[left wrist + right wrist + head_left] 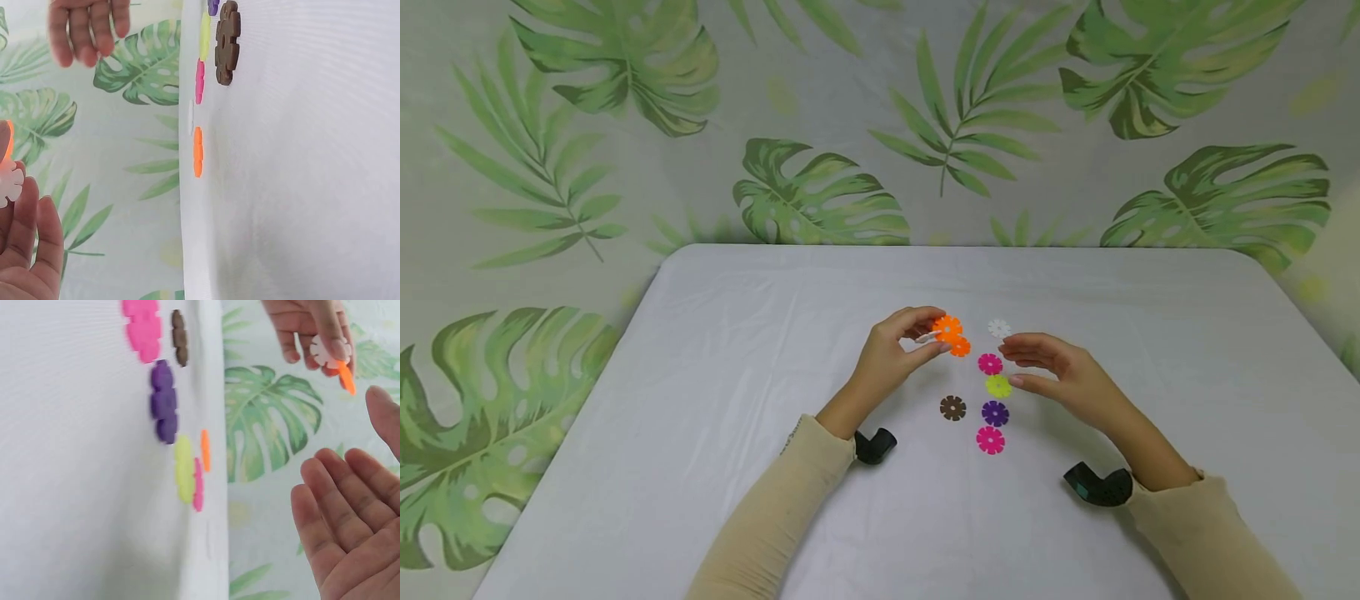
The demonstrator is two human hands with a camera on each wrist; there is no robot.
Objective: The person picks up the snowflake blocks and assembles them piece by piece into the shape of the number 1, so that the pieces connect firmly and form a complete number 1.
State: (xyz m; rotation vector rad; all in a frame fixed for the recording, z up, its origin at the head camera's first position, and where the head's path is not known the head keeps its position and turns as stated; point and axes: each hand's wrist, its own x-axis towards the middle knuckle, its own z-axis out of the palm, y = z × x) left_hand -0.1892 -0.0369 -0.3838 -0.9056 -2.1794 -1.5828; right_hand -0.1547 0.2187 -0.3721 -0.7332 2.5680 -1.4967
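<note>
My left hand [897, 348] pinches an orange notched plastic disc [948, 327] joined to a white notched disc [325, 352], both held above the table. My right hand [1063, 371] hovers to the right with fingers extended and palm showing, holding nothing. Beneath and between the hands lie loose flower-shaped discs: an orange one [961, 347], a white one [999, 327], a pink one [989, 364] and a yellow one [998, 387]. Nearer to me are a brown disc [952, 407], a purple disc [996, 413] and a second pink disc [990, 440].
A white cloth covers the table [737, 333]. Behind it hangs a leaf-patterned backdrop [835, 100]. Black wrist cameras sit beside the left sleeve [805, 492] and the right sleeve [1202, 525].
</note>
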